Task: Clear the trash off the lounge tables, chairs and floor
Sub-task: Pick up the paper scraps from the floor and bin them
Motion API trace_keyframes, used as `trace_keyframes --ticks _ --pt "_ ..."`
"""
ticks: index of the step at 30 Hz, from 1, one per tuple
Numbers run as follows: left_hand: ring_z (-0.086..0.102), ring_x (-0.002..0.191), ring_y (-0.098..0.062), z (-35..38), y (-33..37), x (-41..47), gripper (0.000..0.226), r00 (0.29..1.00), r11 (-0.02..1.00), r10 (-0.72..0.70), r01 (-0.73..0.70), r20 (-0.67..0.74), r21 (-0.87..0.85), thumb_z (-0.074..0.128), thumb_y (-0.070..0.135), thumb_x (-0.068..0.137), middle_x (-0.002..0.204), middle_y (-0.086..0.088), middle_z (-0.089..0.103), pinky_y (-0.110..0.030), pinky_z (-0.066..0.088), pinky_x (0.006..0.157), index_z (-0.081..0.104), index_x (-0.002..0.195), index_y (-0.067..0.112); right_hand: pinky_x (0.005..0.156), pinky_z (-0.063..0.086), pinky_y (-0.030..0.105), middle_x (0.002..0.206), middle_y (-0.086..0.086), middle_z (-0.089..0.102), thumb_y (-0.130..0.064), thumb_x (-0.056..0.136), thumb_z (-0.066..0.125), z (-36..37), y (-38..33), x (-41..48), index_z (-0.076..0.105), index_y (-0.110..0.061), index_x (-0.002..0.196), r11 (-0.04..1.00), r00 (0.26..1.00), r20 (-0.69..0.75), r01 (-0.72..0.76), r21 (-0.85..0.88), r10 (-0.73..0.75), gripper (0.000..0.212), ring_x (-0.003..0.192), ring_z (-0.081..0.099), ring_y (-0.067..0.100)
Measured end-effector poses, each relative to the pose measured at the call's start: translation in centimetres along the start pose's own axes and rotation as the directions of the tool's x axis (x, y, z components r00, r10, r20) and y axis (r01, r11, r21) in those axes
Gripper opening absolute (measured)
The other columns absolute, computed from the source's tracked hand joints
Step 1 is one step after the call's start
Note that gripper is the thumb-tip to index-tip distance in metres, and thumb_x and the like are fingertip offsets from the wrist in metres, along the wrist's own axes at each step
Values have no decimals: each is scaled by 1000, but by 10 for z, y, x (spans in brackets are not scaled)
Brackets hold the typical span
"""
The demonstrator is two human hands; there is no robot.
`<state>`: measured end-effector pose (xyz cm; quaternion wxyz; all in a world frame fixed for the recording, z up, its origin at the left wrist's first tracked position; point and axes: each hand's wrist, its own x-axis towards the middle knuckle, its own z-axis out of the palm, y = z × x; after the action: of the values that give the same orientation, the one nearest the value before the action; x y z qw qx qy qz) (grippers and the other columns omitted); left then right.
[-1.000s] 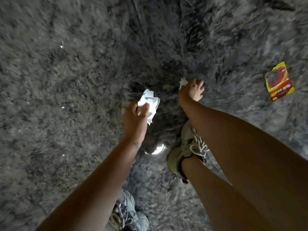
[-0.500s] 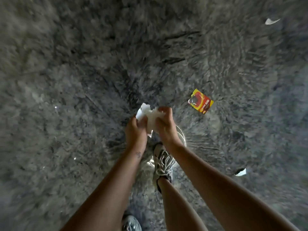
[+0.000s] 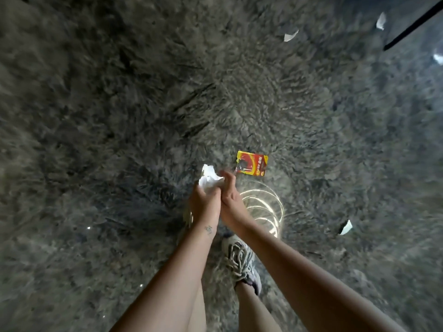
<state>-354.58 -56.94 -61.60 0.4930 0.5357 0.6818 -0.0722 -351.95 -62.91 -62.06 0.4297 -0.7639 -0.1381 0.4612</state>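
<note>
Nearest the camera, well short of the red-and-yellow packet [image 3: 251,163], a laced shoe [image 3: 240,259] stands on the shaggy grey carpet [image 3: 96,140]. Just above it the two hands meet, wrist against wrist. The left hand [image 3: 203,204] is clenched round the lower part of a crumpled white paper [image 3: 209,180]. The right hand [image 3: 230,202] curls its fingers against the same wad from the packet's side. It is blurred, so the exact finger placement is hard to read. The paper is held in the air, up off the carpet, just to the near left of the packet.

I judge this to be the gathering step: collected scraps are being pressed into one bundle, so that one hand can carry them and the other is spare.

The packet lies flat on the carpet just beyond the fingertips, touching neither hand. It looks like the next piece to take. That would call for the left hand to keep the wad alone while the right lets go, reaches a little forward and pinches the packet by an edge.

Between the packet and the shoe some bright rings [image 3: 263,204] glint; I cannot tell what they are. To the near right of the packet, well apart from it, lies a white scrap [image 3: 345,227]. Far beyond the packet and to its right lie more white scraps [image 3: 290,35], near a dark bar [image 3: 412,22].
</note>
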Motion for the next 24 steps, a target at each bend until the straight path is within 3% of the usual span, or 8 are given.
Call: trace_keyframes --ticks 1,3,6,9,12,14,17,24 --pt "61 101 -28 -1 1 4 27 1000 999 -10 10 7 39 57 16 82 109 -12 66 -35 48 90 62 108 9 92 40 38 110 10 53 -20 82 43 -2 5 4 30 -7 130 995 1000 11 25 -98 -24 52 104 51 26" --pt "62 100 -29 -1 3 16 28 1000 995 8 -10 21 94 59 20 83 110 -14 66 -40 50 88 62 108 8 98 29 36 129 9 46 -26 84 39 -5 13 15 33 -7 134 954 996 28 85 -289 -80 54 117 41 25" --pt "59 107 -30 7 11 39 31 996 993 86 -88 22 82 60 15 86 116 -16 63 -37 48 91 59 114 2 88 25 29 120 1 44 -44 76 26 -17 25 39 36 -12 132 922 994 -18 90 -377 -104 66 109 38 16" --pt "56 111 -30 18 14 64 33 987 982 155 -159 44 106 57 14 88 120 -16 60 -37 44 96 56 118 0 82 38 37 102 5 50 -19 82 42 -35 48 72 47 -4 114 970 960 -265 27 -242 -93 36 93 45 20" --pt "55 112 -29 35 7 91 34 977 968 200 -208 71 140 57 14 88 122 -16 59 -35 44 95 56 119 1 82 37 40 108 15 57 -6 81 52 -56 94 112 51 -3 112 914 898 -439 -179 -365 0 31 101 51 33" --pt "57 108 -28 49 0 108 33 969 956 232 -243 87 163 59 14 87 119 -16 61 -27 44 87 57 116 -1 88 33 38 122 11 52 -13 82 58 -68 129 136 47 -10 121 793 911 -402 -310 -524 90 41 113 46 31" --pt "57 95 -23 70 -11 133 30 957 941 267 -284 110 187 61 13 87 112 -14 62 -19 37 71 58 113 -1 94 30 38 132 5 45 -25 80 65 -79 172 166 40 -17 130 641 946 -298 -309 -702 129 56 122 40 27" --pt "53 91 -17 85 -29 153 29 955 933 262 -288 140 218 60 11 88 112 -10 60 -20 40 76 56 115 1 90 24 41 119 14 43 -38 66 73 -68 201 177 44 -11 119 558 949 -315 -259 -789 -5 66 111 39 31"
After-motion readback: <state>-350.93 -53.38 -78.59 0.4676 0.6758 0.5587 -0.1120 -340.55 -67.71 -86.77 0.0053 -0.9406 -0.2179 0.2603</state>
